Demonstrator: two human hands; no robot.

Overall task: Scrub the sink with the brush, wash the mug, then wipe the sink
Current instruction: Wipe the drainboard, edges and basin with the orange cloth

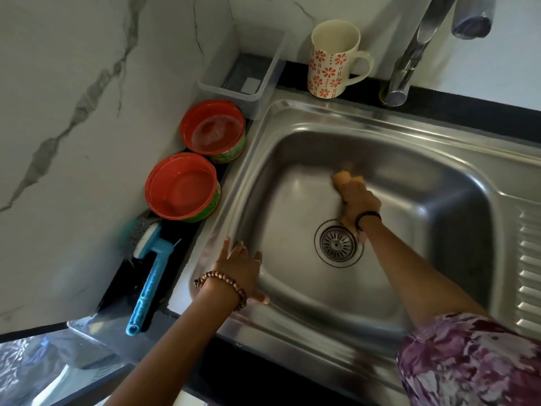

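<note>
- The stainless-steel sink (433, 183) lay sunk in the black table (468, 104).
- The blue long-handled brush (152, 276) lay on the table left of the sink, its long axis running near to far, bristles at the far end.
- The white mug with red flowers (330, 60) stood upright behind the sink, handle pointing right.
- The right hand (358, 200) gripped a blurred orange sponge (344, 177) against the basin's floor.
- The left hand (238, 265) rested flat, fingers spread, on the sink's left rim.

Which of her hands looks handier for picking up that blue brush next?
Left, probably. The left hand rests open on the sink rim's left edge, right beside the blue brush on the counter. The right hand is busy in the basin, gripping something orange.
</note>
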